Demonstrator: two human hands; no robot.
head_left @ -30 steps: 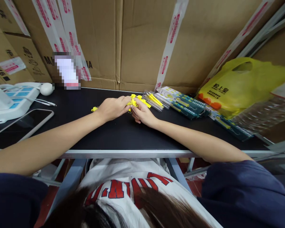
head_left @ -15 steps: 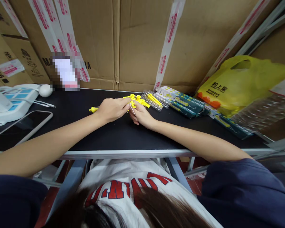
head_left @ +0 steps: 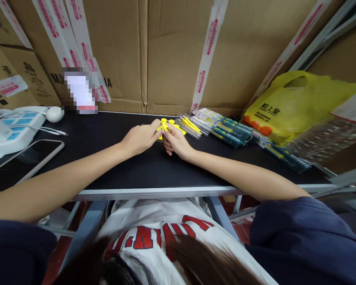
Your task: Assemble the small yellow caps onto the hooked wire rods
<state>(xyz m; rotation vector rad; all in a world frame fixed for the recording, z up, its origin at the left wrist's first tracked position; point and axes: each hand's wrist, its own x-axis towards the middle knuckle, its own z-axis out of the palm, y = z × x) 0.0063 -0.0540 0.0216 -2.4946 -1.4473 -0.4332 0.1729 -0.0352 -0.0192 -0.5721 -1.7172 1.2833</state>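
My left hand [head_left: 141, 138] is closed, its fingers pinched at a small yellow plastic piece [head_left: 160, 128]. Close against it, my right hand [head_left: 179, 142] is closed too, with a thin metal rod [head_left: 165, 135] at its fingertips. The fingers hide much of both pieces and how they join. Just behind my right hand lie more yellow plastic parts [head_left: 178, 128]. Beside these, a bundle of clear tubes or thin rods [head_left: 192, 126] lies on the black tabletop [head_left: 130, 170], with yellow pieces on top.
Printed packs [head_left: 233, 130] with yellow tools lie to the right, near a yellow plastic bag [head_left: 296, 107] and a clear plastic container [head_left: 329, 136]. On the left are a phone [head_left: 26, 160] and a white power strip [head_left: 26, 126] with cables. Cardboard boxes [head_left: 172, 59] stand behind the table.
The yellow end that stuck out left of my left hand no longer shows there. Yellow plastic now shows between my two hands' fingertips. The view has shifted slightly.
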